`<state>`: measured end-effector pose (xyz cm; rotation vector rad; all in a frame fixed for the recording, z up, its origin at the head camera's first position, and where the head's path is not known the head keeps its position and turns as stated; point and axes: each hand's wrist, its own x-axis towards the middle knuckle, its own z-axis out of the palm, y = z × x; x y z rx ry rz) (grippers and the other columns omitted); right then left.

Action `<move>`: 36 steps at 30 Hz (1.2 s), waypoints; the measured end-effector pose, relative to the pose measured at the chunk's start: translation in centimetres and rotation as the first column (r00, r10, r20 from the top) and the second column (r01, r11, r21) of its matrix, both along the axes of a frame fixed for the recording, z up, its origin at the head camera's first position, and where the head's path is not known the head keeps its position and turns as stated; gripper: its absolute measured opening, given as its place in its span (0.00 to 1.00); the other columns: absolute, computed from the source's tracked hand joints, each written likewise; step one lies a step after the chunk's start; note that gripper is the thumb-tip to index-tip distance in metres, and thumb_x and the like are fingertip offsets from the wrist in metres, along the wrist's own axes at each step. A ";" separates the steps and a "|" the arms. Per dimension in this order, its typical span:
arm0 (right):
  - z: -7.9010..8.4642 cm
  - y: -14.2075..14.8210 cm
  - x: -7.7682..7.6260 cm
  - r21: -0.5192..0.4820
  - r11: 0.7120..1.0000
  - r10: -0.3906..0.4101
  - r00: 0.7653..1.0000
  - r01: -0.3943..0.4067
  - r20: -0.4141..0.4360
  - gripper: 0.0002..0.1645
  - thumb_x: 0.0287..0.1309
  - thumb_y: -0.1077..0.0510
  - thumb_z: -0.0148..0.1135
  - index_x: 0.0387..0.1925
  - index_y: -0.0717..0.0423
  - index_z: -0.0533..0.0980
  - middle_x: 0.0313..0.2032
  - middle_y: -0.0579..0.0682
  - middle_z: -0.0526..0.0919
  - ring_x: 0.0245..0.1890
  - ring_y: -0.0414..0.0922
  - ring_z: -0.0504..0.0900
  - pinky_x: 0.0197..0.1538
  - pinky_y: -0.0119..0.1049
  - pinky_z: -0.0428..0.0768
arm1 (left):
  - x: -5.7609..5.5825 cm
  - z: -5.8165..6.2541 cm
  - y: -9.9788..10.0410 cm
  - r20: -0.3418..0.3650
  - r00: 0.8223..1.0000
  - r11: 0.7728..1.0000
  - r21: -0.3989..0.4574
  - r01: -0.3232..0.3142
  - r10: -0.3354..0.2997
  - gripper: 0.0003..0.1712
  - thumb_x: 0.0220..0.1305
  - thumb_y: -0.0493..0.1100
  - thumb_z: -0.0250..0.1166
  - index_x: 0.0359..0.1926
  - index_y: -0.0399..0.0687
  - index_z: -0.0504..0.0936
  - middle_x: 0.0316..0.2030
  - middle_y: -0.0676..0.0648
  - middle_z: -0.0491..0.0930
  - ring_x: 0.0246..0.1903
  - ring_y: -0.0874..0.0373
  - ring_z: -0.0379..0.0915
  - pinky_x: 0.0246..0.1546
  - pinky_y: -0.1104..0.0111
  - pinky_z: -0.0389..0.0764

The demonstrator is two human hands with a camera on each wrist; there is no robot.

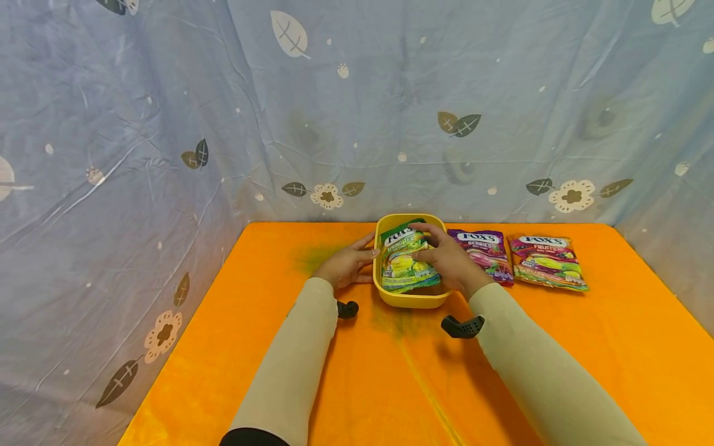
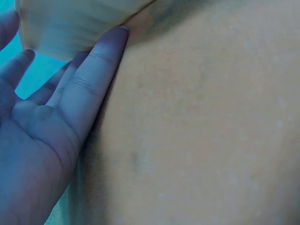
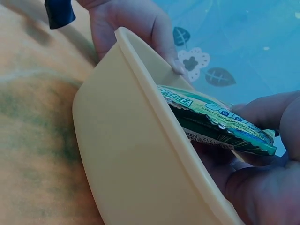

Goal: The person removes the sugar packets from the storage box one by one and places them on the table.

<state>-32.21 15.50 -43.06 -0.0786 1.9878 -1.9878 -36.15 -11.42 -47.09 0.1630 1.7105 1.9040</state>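
Observation:
A green bag of Fox's Spring Tea candy (image 1: 403, 263) lies tilted in the mouth of a yellow plastic tub (image 1: 411, 301), label up. My right hand (image 1: 453, 260) pinches the bag at its right edge, with the thumb on one face and fingers beneath, as the right wrist view (image 3: 267, 183) shows. At the tub's left side is my left hand (image 1: 347, 265), its fingers fairly straight and touching the outer wall. In the left wrist view those fingers (image 2: 89, 86) lie against the tub's pale side (image 2: 70, 28). The tub's floor is mostly hidden by the bag.
Right of the tub lie a purple Fox's Berries bag (image 1: 484, 255) and a red Fox's Fruits bag (image 1: 548, 262), both flat on the orange tabletop (image 1: 390, 384). A leaf-patterned curtain (image 1: 379, 111) hangs behind the table. Black wrist mounts (image 1: 462, 326) jut from the sleeves.

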 end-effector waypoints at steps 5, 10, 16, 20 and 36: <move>0.0 0.2 0.1 -0.043 0.999 -0.017 1.000 0.017 -0.004 0.42 0.79 0.68 0.60 0.84 0.38 0.64 0.80 0.56 0.60 0.59 0.62 0.81 0.55 0.50 0.87 | 0.0 0.0 0.1 0.006 1.000 1.000 0.005 -0.005 0.005 0.42 0.84 0.45 0.62 0.88 0.70 0.55 0.80 0.45 0.64 0.74 0.49 0.69 0.63 0.45 0.80; -0.1 0.4 0.3 -0.112 0.994 -0.021 1.000 0.019 -0.014 0.41 0.81 0.67 0.59 0.85 0.39 0.62 0.76 0.59 0.62 0.55 0.56 0.85 0.55 0.48 0.87 | -0.1 0.0 0.0 0.012 1.000 1.000 0.011 0.000 0.000 0.41 0.84 0.45 0.62 0.88 0.72 0.55 0.79 0.46 0.66 0.71 0.48 0.72 0.61 0.46 0.82; 0.0 0.6 0.4 -0.172 0.984 -0.045 0.999 0.045 0.006 0.41 0.81 0.67 0.59 0.85 0.36 0.62 0.76 0.56 0.63 0.53 0.53 0.87 0.55 0.45 0.87 | -0.2 0.2 0.1 0.030 1.000 1.000 0.008 0.002 -0.002 0.42 0.84 0.45 0.63 0.88 0.72 0.56 0.77 0.46 0.69 0.70 0.49 0.74 0.59 0.47 0.83; 0.5 0.8 0.5 -0.222 0.973 -0.057 0.998 0.057 0.008 0.41 0.81 0.67 0.59 0.85 0.36 0.62 0.76 0.55 0.63 0.51 0.51 0.88 0.54 0.44 0.87 | -0.2 0.4 0.2 0.037 0.999 1.000 0.002 0.003 -0.003 0.42 0.84 0.45 0.62 0.88 0.71 0.55 0.79 0.46 0.67 0.72 0.49 0.72 0.60 0.46 0.82; 2.3 4.4 1.0 -0.351 0.932 -0.103 0.994 0.086 -0.030 0.42 0.80 0.68 0.60 0.85 0.35 0.61 0.73 0.53 0.62 0.50 0.50 0.90 0.51 0.43 0.88 | -0.3 0.2 0.1 0.024 1.000 1.000 -0.015 -0.002 0.002 0.44 0.83 0.44 0.64 0.89 0.70 0.54 0.82 0.45 0.61 0.75 0.49 0.68 0.62 0.46 0.81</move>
